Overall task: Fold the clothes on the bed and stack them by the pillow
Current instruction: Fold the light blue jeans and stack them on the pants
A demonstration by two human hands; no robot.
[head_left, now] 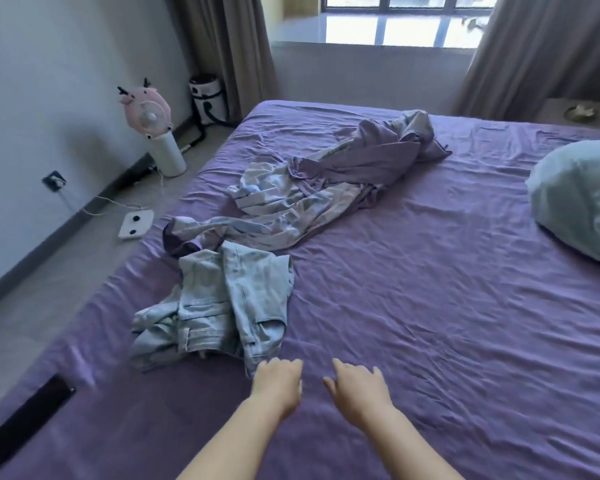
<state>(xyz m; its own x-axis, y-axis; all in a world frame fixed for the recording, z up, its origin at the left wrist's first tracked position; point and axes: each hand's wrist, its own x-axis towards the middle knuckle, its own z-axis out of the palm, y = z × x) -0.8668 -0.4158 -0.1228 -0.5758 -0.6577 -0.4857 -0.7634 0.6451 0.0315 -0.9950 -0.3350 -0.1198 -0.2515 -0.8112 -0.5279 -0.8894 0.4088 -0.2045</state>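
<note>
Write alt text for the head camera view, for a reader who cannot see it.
Two bare hands, left hand and right hand, reach over a purple bed toward crumpled light denim jeans, holding nothing. Farther off lies an unfolded purple and pale patterned garment; a pale blue pillow sits at the right edge.

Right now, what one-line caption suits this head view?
Two bare hands, left hand and right hand, reach toward crumpled light-blue denim jeans on a purple bedsheet.

Faded denim jeans (pixel 219 306) on wrinkled matt purple cloth sheet (pixel 430 306)
</note>
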